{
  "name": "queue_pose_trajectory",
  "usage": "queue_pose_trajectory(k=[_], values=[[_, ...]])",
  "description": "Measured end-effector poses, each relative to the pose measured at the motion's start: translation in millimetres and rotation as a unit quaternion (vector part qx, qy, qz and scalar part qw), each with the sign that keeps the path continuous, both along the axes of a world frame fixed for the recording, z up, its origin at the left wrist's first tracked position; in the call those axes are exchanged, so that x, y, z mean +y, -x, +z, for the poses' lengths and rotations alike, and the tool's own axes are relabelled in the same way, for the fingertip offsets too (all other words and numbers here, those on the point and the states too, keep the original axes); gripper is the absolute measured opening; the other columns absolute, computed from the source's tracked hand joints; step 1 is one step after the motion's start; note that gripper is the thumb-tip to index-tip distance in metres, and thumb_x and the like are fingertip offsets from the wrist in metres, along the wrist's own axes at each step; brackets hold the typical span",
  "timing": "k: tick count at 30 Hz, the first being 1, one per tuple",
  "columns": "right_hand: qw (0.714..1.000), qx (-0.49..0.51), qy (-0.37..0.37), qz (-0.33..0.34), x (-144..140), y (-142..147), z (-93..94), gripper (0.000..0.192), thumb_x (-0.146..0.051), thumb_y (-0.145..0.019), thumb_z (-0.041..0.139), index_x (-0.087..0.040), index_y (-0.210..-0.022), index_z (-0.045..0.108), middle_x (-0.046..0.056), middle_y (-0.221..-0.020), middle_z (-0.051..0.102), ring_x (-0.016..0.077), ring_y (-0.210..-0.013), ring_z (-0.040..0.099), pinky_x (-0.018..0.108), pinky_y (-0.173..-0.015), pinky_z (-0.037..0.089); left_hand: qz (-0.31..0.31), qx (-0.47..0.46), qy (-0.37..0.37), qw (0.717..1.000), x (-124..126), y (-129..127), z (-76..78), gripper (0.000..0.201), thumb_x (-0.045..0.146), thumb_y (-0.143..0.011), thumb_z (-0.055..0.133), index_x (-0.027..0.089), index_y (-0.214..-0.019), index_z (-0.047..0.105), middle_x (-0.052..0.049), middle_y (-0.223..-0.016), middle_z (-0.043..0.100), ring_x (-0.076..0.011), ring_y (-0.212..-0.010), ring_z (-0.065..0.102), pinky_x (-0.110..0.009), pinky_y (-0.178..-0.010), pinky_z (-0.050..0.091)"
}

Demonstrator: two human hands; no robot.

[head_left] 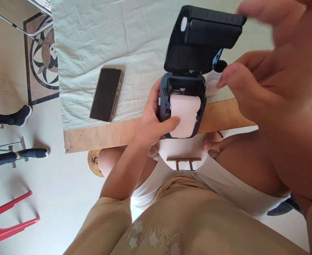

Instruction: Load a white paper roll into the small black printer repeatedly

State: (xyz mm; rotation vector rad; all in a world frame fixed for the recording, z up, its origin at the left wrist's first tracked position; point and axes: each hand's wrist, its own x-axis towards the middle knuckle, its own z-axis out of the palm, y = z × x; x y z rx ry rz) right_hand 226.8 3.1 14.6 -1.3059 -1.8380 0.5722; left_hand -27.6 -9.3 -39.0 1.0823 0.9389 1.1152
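Note:
My left hand (153, 120) grips a dark portable printer (162, 106) by its left side, the thumb pressed on the paper roll (186, 109) inside. The printer's lid (185, 56) stands swung up, showing its black inner side and roller. To the right, my right hand (272, 67) is raised with fingers apart, partly blurred. One fingertip is close to the lid's upper right corner; I cannot tell whether they touch. Behind the printer, by my right thumb, sits a white cylindrical thing (213, 83) with a dark round end, partly hidden.
A phone (106, 94) with a dark screen lies on the pale tablecloth (92, 39), left of the printer. The wooden table edge (100, 136) runs in front of my body. On the floor at left are a red plastic stool (7, 219) and another person's feet (20, 117).

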Motion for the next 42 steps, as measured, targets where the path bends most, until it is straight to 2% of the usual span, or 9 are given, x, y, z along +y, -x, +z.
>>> queue_pose_trajectory(k=[3, 6, 10, 16, 23, 29, 35, 39, 42], values=[[0.995, 0.008, -0.091, 0.028, -1, 11, -4.1, 0.033, -0.039, -0.119, 0.058, -0.037, -0.150, 0.069, 0.003, -0.160, 0.066, 0.0171, -0.136, 0.074, 0.026, -0.071, 0.061, -0.059, 0.022, 0.011, 0.998, 3, 11, 0.2, 0.093, 0.057, -0.077, 0.108, 0.038, -0.159, 0.068, -0.006, -0.163, 0.074, -0.0374, -0.136, 0.075, -0.040, -0.106, 0.067], [0.980, -0.043, -0.165, 0.100, -1, 19, -15.0, 0.010, -0.030, -0.115, 0.067, -0.024, -0.115, 0.076, 0.005, -0.126, 0.075, 0.0091, -0.106, 0.074, 0.025, -0.078, 0.064, -0.059, 0.010, 0.027, 0.998, 3, 11, 2.7, 0.086, 0.052, -0.076, 0.108, 0.038, -0.152, 0.069, -0.003, -0.159, 0.074, -0.0292, -0.111, 0.073, -0.035, -0.084, 0.062], [0.973, -0.074, -0.196, 0.102, 1, 19, -29.5, 0.018, -0.032, -0.109, 0.079, -0.024, -0.124, 0.073, 0.006, -0.145, 0.071, 0.0024, -0.083, 0.060, 0.020, -0.072, 0.060, 0.001, -0.012, 0.039, 0.999, -3, -5, 6.6, 0.094, 0.058, -0.068, 0.112, 0.037, -0.148, 0.068, -0.005, -0.147, 0.076, -0.0246, -0.094, 0.069, -0.036, -0.071, 0.054], [0.985, -0.066, -0.047, 0.153, -2, 15, -29.3, 0.074, -0.050, -0.104, 0.082, -0.034, -0.170, 0.054, 0.010, -0.165, 0.064, 0.0214, -0.123, 0.076, 0.043, -0.115, 0.073, 0.026, -0.018, 0.056, 0.998, -10, -11, 17.0, 0.082, 0.075, -0.072, 0.105, 0.043, -0.140, 0.072, 0.000, -0.159, 0.077, -0.0439, -0.157, 0.067, -0.049, -0.121, 0.066], [0.984, -0.031, 0.038, 0.171, -2, 15, -32.1, 0.068, -0.053, -0.108, 0.073, -0.035, -0.170, 0.053, 0.010, -0.164, 0.065, 0.0291, -0.154, 0.068, 0.054, -0.135, 0.064, 0.007, 0.013, 0.089, 0.996, -9, -8, 23.5, 0.095, 0.093, -0.071, 0.099, 0.035, -0.141, 0.074, -0.008, -0.132, 0.085, -0.0465, -0.138, 0.075, -0.047, -0.095, 0.069], [0.987, -0.039, 0.064, 0.142, 5, 19, -33.2, 0.072, -0.048, -0.101, 0.083, -0.034, -0.166, 0.057, 0.009, -0.154, 0.070, 0.0281, -0.139, 0.075, 0.050, -0.120, 0.071, 0.020, -0.033, 0.056, 0.998, -5, -17, 13.0, 0.064, 0.085, -0.088, 0.089, 0.039, -0.131, 0.078, -0.006, -0.120, 0.086, -0.0388, -0.118, 0.077, -0.044, -0.077, 0.058], [0.991, -0.053, 0.017, 0.124, 3, 18, -34.9, 0.070, -0.049, -0.103, 0.082, -0.036, -0.168, 0.061, 0.011, -0.164, 0.064, 0.0273, -0.144, 0.073, 0.050, -0.125, 0.072, -0.002, -0.090, 0.071, 0.993, 2, -13, 4.3, 0.064, 0.093, -0.095, 0.077, 0.033, -0.116, 0.080, -0.009, -0.123, 0.087, -0.0450, -0.167, 0.057, -0.054, -0.130, 0.061], [0.989, -0.055, 0.011, 0.140, -2, 12, -27.4, 0.066, -0.052, -0.106, 0.078, -0.034, -0.168, 0.061, 0.011, -0.172, 0.056, 0.0276, -0.155, 0.067, 0.034, -0.099, 0.075, 0.028, -0.087, 0.061, 0.994, 7, -14, -2.6, 0.063, 0.093, -0.099, 0.072, 0.033, -0.114, 0.082, -0.007, -0.122, 0.088, -0.0411, -0.168, 0.058, -0.051, -0.132, 0.064], [0.986, -0.054, 0.044, 0.150, -4, 11, -20.6, 0.069, -0.048, -0.104, 0.080, -0.037, -0.168, 0.058, 0.008, -0.174, 0.053, 0.0269, -0.159, 0.064, 0.044, -0.121, 0.073, 0.033, -0.115, 0.036, 0.992, 9, -14, -6.2, 0.052, 0.082, -0.108, 0.067, 0.033, -0.113, 0.084, -0.007, -0.121, 0.087, -0.0365, -0.164, 0.063, -0.046, -0.127, 0.067]])
